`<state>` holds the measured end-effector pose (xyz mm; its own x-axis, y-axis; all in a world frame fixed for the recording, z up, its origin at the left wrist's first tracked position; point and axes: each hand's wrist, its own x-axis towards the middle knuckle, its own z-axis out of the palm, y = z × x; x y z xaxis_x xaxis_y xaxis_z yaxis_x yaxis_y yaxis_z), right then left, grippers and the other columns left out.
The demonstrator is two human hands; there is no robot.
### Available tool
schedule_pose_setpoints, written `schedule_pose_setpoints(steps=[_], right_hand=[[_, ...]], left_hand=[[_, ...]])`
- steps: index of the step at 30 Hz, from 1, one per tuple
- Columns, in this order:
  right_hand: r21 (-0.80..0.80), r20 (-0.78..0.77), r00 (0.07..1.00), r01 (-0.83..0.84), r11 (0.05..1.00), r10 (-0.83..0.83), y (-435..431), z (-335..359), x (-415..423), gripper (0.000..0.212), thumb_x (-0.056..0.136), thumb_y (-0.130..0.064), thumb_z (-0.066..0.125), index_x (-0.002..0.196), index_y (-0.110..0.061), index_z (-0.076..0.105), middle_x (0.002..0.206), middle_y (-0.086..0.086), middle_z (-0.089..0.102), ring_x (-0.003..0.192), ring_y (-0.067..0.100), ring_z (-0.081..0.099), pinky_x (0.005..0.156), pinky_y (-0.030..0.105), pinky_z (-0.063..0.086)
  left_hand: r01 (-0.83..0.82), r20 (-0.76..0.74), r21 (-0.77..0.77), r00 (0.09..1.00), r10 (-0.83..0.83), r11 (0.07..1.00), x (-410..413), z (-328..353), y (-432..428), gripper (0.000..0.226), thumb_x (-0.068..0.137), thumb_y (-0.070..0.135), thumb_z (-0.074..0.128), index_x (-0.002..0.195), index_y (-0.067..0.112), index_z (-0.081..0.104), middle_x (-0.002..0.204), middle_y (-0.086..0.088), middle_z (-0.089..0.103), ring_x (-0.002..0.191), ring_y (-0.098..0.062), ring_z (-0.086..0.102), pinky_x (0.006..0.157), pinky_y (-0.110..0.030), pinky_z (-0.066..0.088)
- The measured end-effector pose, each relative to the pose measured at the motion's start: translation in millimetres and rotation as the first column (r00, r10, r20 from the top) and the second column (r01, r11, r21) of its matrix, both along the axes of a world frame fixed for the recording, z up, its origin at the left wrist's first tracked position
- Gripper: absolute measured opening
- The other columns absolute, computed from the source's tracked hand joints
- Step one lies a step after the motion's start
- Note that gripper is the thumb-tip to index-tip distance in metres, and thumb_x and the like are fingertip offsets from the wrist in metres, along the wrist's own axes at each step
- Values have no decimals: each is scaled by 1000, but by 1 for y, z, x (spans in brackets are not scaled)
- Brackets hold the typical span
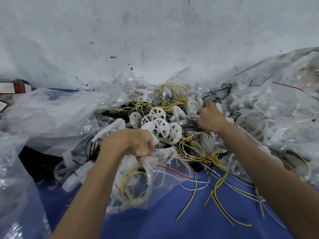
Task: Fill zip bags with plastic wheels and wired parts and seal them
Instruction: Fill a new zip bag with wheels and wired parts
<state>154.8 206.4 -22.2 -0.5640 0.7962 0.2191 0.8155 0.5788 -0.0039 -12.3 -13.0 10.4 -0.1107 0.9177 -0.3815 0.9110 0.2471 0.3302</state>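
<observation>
My left hand (138, 144) grips the rim of a clear zip bag (165, 176) with a red seal line. The bag's mouth gapes open and it holds yellow wired parts. Just beyond it lies a heap of white spoked plastic wheels (160, 125) tangled with yellow wires (172, 99). My right hand (209, 116) reaches into the far right of the heap with curled fingers, among black wires (215, 94) and white parts. What its fingers hold is hidden.
Large crumpled clear plastic sheets (51, 114) lie at the left, and filled clear bags (276, 109) pile up at the right. Loose yellow and white wires (221, 192) trail over the blue surface (164, 221) in front. A white wall stands behind.
</observation>
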Motion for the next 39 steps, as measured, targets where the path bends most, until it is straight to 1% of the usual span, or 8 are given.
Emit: schedule_pose_setpoints(steps=[4, 7, 13, 18, 26, 30, 34, 39], right_hand=[[-152, 200, 979, 69, 986, -37, -11, 0, -4, 38, 87, -43, 55, 98, -7, 56, 96, 10, 57, 85, 27, 53, 77, 34, 46], [-162, 351, 936, 96, 982, -34, -19, 3, -10, 24, 87, -27, 55, 99, -7, 53, 98, 10, 59, 81, 25, 54, 68, 31, 44], [-365, -174, 983, -3, 931, -65, -11, 20, -1, 26, 81, -3, 61, 105, -6, 69, 106, 11, 67, 90, 22, 60, 82, 30, 51], [-591, -702, 656, -317, 742, -279, -28, 46, 30, 20, 86, 7, 55, 95, -6, 68, 89, 0, 62, 75, 13, 63, 60, 14, 53], [-380, -875, 481, -623, 683, -47, -83, 74, 58, 30, 87, 5, 54, 90, -18, 73, 96, 6, 67, 82, 9, 67, 73, 12, 51], [-336, -790, 608, -541, 771, 82, -103, 78, 60, 27, 65, -33, 75, 91, -28, 73, 100, -11, 71, 96, 1, 64, 78, 10, 48], [-172, -759, 647, -306, 936, 72, -105, 71, 48, 17, 70, -29, 79, 72, -27, 62, 92, 5, 71, 90, 19, 67, 86, 38, 53], [-183, -820, 569, -362, 914, 62, -103, 65, 44, 22, 77, -36, 73, 70, -16, 65, 83, -2, 71, 87, 17, 68, 82, 35, 53]], left_hand=[[25, -7, -43, 1000, -25, 999, 13, -2, 6, 16, 92, 12, 59, 109, 11, 60, 67, 8, 54, 53, -2, 51, 41, -9, 37], [30, -11, -42, 999, -30, 999, 16, -3, 7, 18, 92, 12, 59, 110, 12, 60, 71, 9, 52, 59, -4, 51, 44, -11, 38], [-9, 71, -26, 997, 11, 1000, 5, 1, 2, 18, 93, 9, 57, 110, 10, 57, 73, 6, 55, 59, -6, 54, 47, -12, 44], [5, 73, -8, 997, -4, 1000, -3, 2, 0, 11, 92, 12, 59, 102, 11, 63, 66, 7, 60, 48, 1, 55, 47, -9, 41], [28, 17, 34, 999, -28, 999, -6, 6, -5, 14, 94, 11, 54, 105, 17, 60, 79, 3, 64, 62, -4, 57, 55, -16, 38], [32, 41, 97, 999, -36, 995, -10, 10, -9, 12, 92, 9, 55, 99, 17, 61, 65, 8, 58, 57, -2, 50, 57, -18, 37], [16, 129, 169, 991, -38, 986, -12, 13, -14, 8, 90, 21, 63, 87, 14, 63, 75, 2, 63, 62, -8, 53, 58, -20, 38], [6, 191, 289, 980, -63, 957, -15, 24, -19, 26, 87, 34, 62, 70, 15, 58, 58, 5, 59, 47, -4, 49, 49, -16, 40]])
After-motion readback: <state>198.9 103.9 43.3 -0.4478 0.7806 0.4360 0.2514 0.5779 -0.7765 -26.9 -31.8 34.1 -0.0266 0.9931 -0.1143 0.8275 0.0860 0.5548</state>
